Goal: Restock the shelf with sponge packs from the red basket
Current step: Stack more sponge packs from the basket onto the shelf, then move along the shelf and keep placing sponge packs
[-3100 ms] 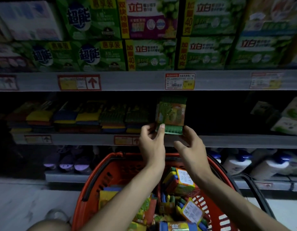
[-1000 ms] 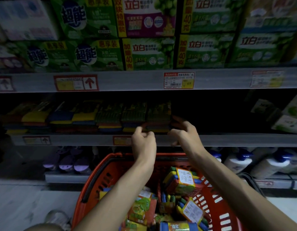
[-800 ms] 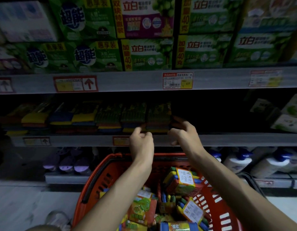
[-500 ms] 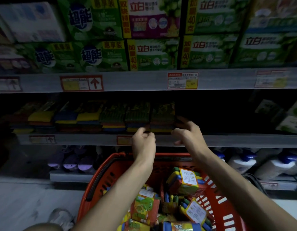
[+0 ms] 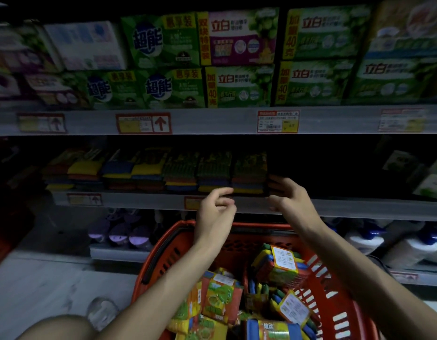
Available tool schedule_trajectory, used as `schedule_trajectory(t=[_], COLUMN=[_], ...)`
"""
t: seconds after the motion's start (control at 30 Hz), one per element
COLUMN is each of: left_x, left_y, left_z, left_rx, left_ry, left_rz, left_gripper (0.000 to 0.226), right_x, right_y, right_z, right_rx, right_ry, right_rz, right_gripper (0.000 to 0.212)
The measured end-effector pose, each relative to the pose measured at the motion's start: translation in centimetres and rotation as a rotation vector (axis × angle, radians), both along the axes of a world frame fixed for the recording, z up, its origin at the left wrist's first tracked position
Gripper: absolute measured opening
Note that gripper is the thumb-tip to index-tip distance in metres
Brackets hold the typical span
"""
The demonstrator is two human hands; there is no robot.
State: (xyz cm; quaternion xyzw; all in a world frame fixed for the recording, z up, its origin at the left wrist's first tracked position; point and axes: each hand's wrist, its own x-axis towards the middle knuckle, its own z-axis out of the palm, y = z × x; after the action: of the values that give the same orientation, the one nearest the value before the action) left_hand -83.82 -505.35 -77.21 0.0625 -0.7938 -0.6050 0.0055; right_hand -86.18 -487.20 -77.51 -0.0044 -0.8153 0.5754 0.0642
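Note:
A row of sponge packs (image 5: 178,171) lies along the dim middle shelf (image 5: 335,208). The rightmost sponge pack (image 5: 249,171) ends that row. My left hand (image 5: 216,211) hovers just in front of the shelf edge below that pack, fingers loosely curled, holding nothing. My right hand (image 5: 289,196) is at the pack's right side with fingertips at its edge and nothing held. Below my arms the red basket (image 5: 158,261) holds several colourful sponge packs (image 5: 277,267).
Green and purple soap boxes (image 5: 237,62) fill the upper shelf above a price-tag rail (image 5: 277,121). White packs (image 5: 433,182) sit at the far right of the middle shelf. Bottles (image 5: 374,239) and purple items (image 5: 119,235) stand on the bottom shelf. My knee (image 5: 55,327) shows at lower left.
Three seconds ago both hands held a green pack upright at the shelf front. It now lies in the row and both hands have let go, staying near the shelf edge.

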Motion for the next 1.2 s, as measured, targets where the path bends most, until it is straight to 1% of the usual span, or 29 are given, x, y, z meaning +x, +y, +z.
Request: schedule_trajectory(t=[0.07, 0.17, 0.27, 0.37, 0.47, 0.57, 0.63, 0.73, 0.8, 0.87, 1.0, 1.1, 1.17, 1.2], left_x=[0.8, 2.2, 4.1, 5.8, 7.2, 7.9, 7.9, 7.8, 8.0, 8.2, 8.7, 8.7, 8.7, 8.8], left_y=[-0.5, -1.0, -1.5, -2.4, -3.6, -5.2, -6.5, -8.3, -9.6, -10.9, -12.8, -13.1, -13.2, -13.2], left_z=[0.2, 0.5, 1.0, 1.2, 0.6, -0.6, -1.7, -3.8, -5.3, -6.8, -9.0, -10.1, -10.4, -10.5], left_rx=[-0.041, -0.121, -0.202, -0.337, -0.446, -0.586, -0.679, -0.807, -0.929, -1.010, -1.074, -1.142, -1.177, -1.197], left_ry=[0.026, 0.081, 0.140, 0.191, 0.221, 0.199, 0.157, 0.110, 0.098, 0.096, 0.092, 0.102, 0.066, 0.038], left_rz=[-0.036, -0.090, -0.173, -0.264, -0.293, -0.352, -0.380, -0.353, -0.359, -0.375, -0.406, -0.484, -0.529, -0.557], left_gripper=[0.030, 0.032, 0.034, 0.036, 0.037, 0.041, 0.043, 0.043, 0.046, 0.051, 0.073, 0.098, 0.103, 0.104], right_x=[0.6, 2.0, 4.2, 6.8, 8.8, 10.0, 10.6, 11.8, 12.7, 13.3, 14.5, 15.0, 15.3, 15.5], right_y=[0.4, 1.0, 2.0, 3.1, 3.9, 4.5, 4.6, 4.4, 4.0, 3.8, 3.5, 2.8, 2.3, 2.1], right_z=[0.2, 0.4, 0.9, 1.3, 1.2, 0.1, -1.2, -3.2, -4.8, -6.7, -9.0, -9.7, -10.6, -11.2], right_rx=[0.043, 0.070, 0.138, 0.201, 0.292, 0.381, 0.478, 0.627, 0.713, 0.849, 1.026, 1.021, 0.977, 0.924], right_ry=[-0.001, -0.014, 0.006, -0.006, -0.027, -0.086, -0.124, -0.207, -0.248, -0.301, -0.380, -0.375, -0.399, -0.428], right_rz=[0.018, 0.029, 0.076, 0.147, 0.203, 0.256, 0.309, 0.430, 0.542, 0.601, 0.691, 0.742, 0.761, 0.750], right_gripper=[0.058, 0.063, 0.060, 0.054, 0.050, 0.049, 0.051, 0.045, 0.053, 0.057, 0.076, 0.092, 0.097, 0.094])
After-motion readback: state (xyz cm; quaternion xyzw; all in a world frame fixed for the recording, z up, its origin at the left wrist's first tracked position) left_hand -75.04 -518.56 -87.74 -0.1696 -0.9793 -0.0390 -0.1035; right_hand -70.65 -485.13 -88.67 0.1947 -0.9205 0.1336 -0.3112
